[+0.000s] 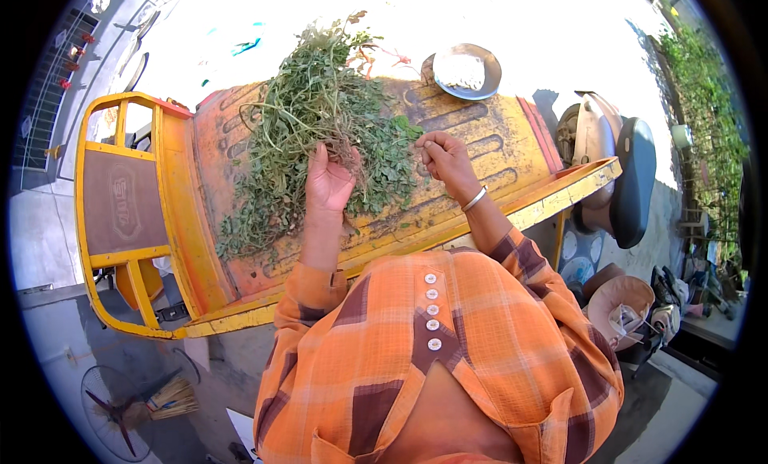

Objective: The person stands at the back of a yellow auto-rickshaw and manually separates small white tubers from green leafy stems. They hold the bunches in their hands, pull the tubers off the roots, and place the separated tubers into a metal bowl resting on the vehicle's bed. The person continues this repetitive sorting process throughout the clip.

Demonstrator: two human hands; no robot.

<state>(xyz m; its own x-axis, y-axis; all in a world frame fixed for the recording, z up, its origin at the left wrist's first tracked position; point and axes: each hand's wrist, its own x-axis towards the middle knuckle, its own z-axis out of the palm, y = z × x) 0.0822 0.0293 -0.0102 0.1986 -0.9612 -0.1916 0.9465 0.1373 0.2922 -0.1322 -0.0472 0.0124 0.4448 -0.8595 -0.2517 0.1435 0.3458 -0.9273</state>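
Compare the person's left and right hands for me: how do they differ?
The left hand shows its palm, while the right hand shows its back. The left hand is among the green plants, its fingers partly hidden; the right hand is at their right edge, fingers curled in. The right hand has a pale bangle at its wrist; the left hand shows none. Both are ungloved.

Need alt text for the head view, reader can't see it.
A person's open left hand is at a heap of leafy green plants on a worn yellow cart bed; the right hand is pinched by the heap's right edge. A metal bowl with whitish contents sits farther back, right.
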